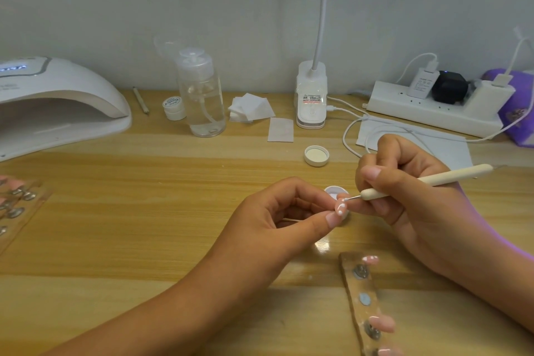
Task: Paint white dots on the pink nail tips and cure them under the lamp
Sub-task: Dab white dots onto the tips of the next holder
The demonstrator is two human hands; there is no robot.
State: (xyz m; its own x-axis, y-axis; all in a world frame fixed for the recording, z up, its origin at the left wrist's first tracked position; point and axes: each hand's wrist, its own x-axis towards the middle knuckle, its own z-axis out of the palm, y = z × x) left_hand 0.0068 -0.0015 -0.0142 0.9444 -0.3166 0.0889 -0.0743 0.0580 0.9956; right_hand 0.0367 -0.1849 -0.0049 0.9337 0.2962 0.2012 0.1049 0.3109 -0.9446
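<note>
My left hand [278, 215] pinches a pink nail tip [426, 208] between thumb and fingers, above the table's middle. The tip bears a few white dots. My right hand [416, 191] grips a cream dotting tool [427, 179], and its metal point touches the top of the nail tip. Just behind the tip, partly hidden, sits a small white paint pot [335, 191]. A clear holder strip [364, 303] near the front carries more pink nail tips on metal studs, one with white dots. The white curing lamp [57, 101] stands at the far left.
A loose white lid [316, 155] lies behind my hands. A clear pump bottle [202, 95], a small jar [174, 108], cotton pads [251, 108], a desk lamp base [311, 95] and a power strip [433, 108] with cables line the back. Another nail holder [17, 205] lies at the left edge.
</note>
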